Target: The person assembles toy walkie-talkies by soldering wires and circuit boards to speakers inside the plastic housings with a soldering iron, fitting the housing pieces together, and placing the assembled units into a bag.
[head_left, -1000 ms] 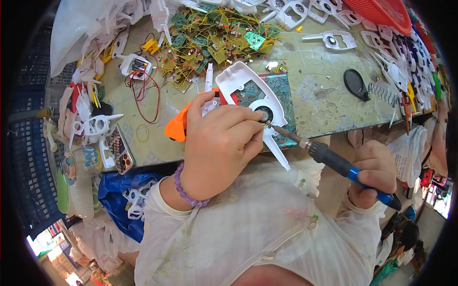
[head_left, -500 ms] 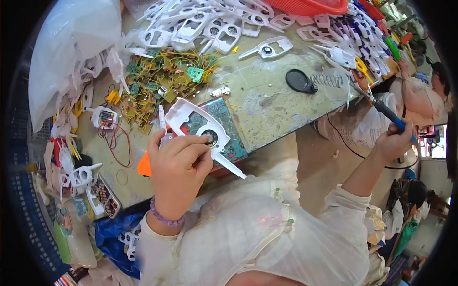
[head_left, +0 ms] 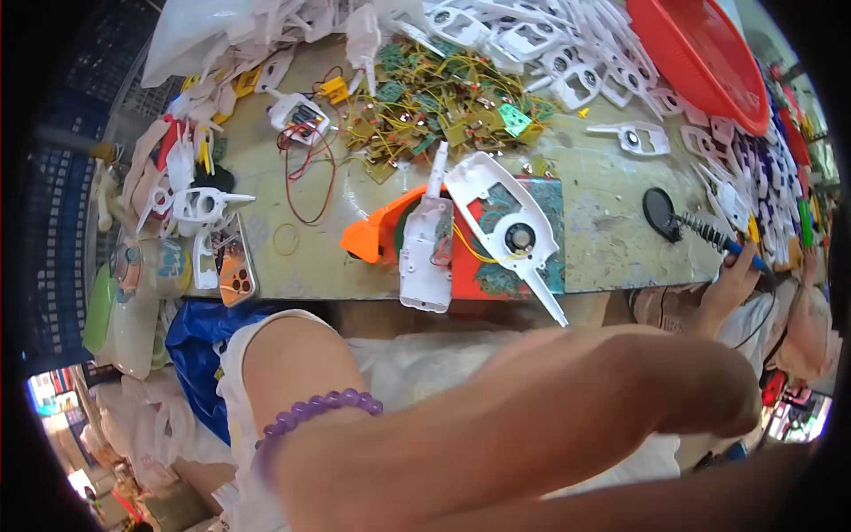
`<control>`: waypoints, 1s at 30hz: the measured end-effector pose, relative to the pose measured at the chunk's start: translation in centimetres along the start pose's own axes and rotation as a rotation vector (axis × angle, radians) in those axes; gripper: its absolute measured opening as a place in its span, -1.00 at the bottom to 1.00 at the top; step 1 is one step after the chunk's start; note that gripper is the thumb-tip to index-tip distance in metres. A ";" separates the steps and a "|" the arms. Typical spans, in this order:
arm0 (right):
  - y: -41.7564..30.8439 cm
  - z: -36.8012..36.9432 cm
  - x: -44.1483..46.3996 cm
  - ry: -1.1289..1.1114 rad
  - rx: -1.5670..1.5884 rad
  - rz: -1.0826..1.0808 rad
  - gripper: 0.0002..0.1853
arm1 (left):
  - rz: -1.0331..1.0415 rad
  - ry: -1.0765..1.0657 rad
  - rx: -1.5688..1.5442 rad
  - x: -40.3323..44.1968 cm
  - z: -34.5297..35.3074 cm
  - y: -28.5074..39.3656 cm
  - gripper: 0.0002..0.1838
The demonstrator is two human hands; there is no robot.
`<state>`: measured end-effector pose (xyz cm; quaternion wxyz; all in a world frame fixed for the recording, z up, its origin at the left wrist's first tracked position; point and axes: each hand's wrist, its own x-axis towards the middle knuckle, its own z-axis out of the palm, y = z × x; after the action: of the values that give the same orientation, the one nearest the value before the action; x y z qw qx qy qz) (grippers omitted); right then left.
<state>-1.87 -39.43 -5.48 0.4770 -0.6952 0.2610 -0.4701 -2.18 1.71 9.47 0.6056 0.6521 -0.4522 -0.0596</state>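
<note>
My left hand [head_left: 567, 408], with purple beads at the wrist, is raised close to the camera and smeared by motion, so its fingers cannot be read. At the far right, my right hand [head_left: 729, 288] grips the blue handle of a soldering iron [head_left: 743, 254], whose front end is at the coil of a stand [head_left: 660, 215]. A white plastic casing half with a round speaker [head_left: 519, 238] lies tilted near the table edge. Beside it lies another white casing half [head_left: 427, 266] with thin wires. Under them is a red and green board [head_left: 545, 199]; an orange funnel-like piece [head_left: 365, 238] sits left.
A heap of green circuit boards with yellow wires [head_left: 443, 106] lies at mid-table. Behind it are many white casings [head_left: 576, 80] and a red basket [head_left: 709, 62]. A phone [head_left: 238, 266] and a wired white casing [head_left: 301, 118] lie left. Another person's arm [head_left: 807, 293] shows at far right.
My left hand has let go of the white casing and risen toward the camera. My right hand has brought the soldering iron to the stand's coil. The view has shifted.
</note>
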 end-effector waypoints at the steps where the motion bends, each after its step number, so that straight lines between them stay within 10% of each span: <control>1: -0.5 -0.1 -0.7 0.022 0.018 0.077 -0.69 | 0.000 0.006 0.017 -0.6 1.0 0.5 -0.59; 3: 3.6 -3.0 -0.9 0.026 0.281 0.251 -0.65 | -0.022 0.039 0.059 1.7 0.1 -1.3 -0.60; 5: 0.1 -1.3 -6.8 -0.151 0.033 -0.539 -0.79 | -0.044 0.048 0.064 0.5 -0.5 -0.8 -0.62; 9: -2.0 0.5 -12.5 -0.515 -0.228 -0.907 -0.81 | -0.026 -0.019 0.022 -0.8 0.8 -0.1 -0.65; 16: -13.0 5.2 -14.2 -1.283 -0.269 -0.964 -0.37 | 0.043 -0.067 -0.005 -0.7 1.6 -0.7 -0.70; 30: -11.4 6.1 -15.3 -1.317 -0.165 -1.013 -0.55 | 0.004 -0.076 0.026 0.0 1.1 -3.1 -0.79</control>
<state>-3.80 -19.86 -1.96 0.2105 -0.8938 -0.3820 -0.1046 -1.23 0.50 6.54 0.5794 0.6564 -0.4770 -0.0772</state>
